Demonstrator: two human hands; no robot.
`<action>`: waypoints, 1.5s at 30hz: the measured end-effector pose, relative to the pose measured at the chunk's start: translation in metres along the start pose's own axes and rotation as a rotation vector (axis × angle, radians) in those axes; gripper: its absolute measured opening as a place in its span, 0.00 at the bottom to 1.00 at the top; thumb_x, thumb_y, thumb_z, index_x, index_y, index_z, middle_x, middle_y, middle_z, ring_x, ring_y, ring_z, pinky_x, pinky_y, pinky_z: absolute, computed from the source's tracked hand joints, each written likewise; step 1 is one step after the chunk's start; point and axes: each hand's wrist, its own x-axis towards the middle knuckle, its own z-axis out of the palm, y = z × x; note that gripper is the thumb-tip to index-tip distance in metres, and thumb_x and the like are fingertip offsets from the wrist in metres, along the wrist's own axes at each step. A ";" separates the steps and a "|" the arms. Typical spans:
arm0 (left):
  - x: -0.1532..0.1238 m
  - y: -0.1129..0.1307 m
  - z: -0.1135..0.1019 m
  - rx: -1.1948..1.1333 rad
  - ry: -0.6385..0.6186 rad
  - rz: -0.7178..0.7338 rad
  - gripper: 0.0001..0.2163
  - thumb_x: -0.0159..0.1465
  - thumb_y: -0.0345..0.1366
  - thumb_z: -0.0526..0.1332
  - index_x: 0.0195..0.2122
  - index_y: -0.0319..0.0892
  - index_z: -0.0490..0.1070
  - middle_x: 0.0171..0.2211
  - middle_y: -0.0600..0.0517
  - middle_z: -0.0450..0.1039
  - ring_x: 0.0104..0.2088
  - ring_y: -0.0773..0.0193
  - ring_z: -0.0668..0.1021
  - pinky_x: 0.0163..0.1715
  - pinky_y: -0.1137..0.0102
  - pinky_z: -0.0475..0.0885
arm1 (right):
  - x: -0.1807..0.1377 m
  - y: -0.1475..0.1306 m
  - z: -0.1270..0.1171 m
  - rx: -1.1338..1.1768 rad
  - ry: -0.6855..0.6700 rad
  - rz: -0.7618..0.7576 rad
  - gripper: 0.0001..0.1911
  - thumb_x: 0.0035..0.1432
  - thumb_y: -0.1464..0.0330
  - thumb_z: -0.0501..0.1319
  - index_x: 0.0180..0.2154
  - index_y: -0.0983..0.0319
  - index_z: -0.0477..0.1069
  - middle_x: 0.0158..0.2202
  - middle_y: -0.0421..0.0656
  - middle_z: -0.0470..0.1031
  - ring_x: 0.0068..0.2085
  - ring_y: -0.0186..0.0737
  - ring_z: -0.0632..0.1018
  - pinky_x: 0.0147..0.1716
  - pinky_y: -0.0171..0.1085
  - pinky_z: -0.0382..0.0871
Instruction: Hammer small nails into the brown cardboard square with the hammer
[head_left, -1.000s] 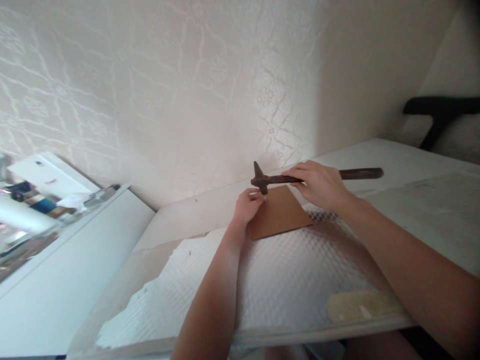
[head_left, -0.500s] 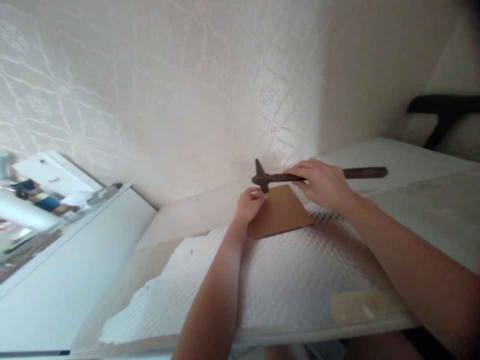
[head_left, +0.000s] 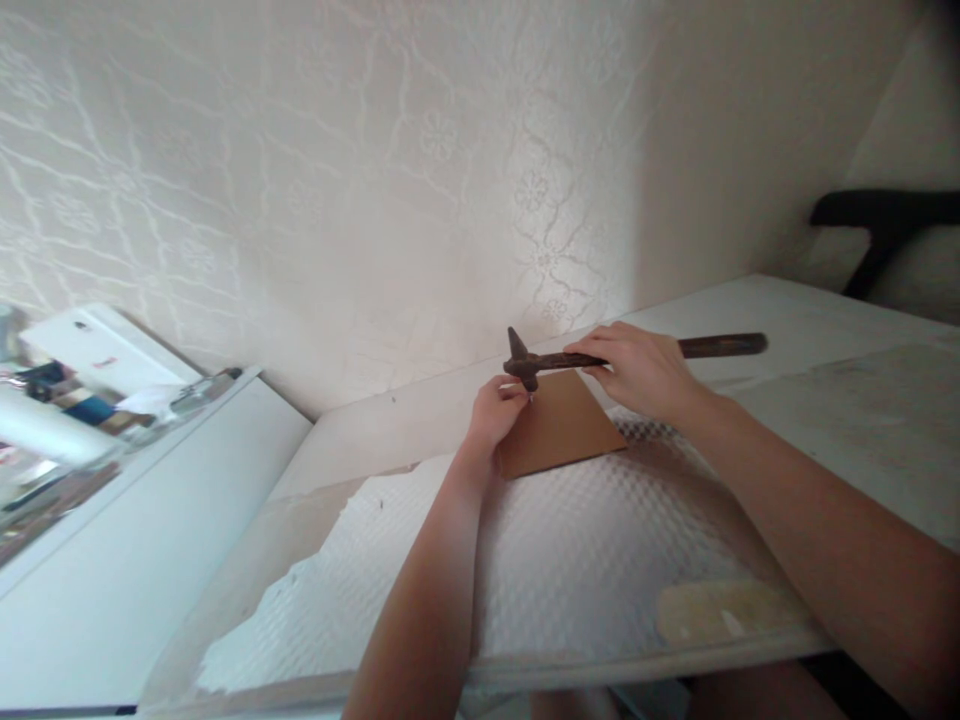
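A cross-peen hammer point(head_left: 555, 361) is held by the handle in the right hand point(head_left: 641, 370), its blunt face turned down just beside the left fingertips. The thumb and fingers of the left hand point(head_left: 499, 410) are drawn narrowly together at a small pale item point(head_left: 531, 397) on the far left part of a brown board point(head_left: 562, 430); whether that item is pinched cannot be told. The board is laid on a quilted white sheet point(head_left: 585, 540), which is spread over a table point(head_left: 847, 420).

The left fingertips could be struck, since almost no room is left between them and the hammer head. The small pale item could be knocked askew if it is hit off centre. The board could be made to slide or bounce, as a padded-looking sheet is laid beneath it and only one side is steadied.

Two hands, one hammer, one board, one quilted sheet and one small pale item are counted. Two dark specks point(head_left: 381, 505) are seen, one on the sheet and one beyond it. One white box point(head_left: 105, 350) is seen at the left; the blurred clutter around it cannot be counted.
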 end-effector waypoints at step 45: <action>-0.001 0.000 -0.001 0.017 -0.006 0.024 0.11 0.53 0.29 0.63 0.39 0.40 0.71 0.35 0.46 0.79 0.38 0.59 0.79 0.40 0.67 0.70 | 0.001 0.001 -0.001 0.028 0.028 0.054 0.17 0.57 0.73 0.55 0.45 0.55 0.76 0.44 0.41 0.77 0.43 0.42 0.74 0.33 0.37 0.64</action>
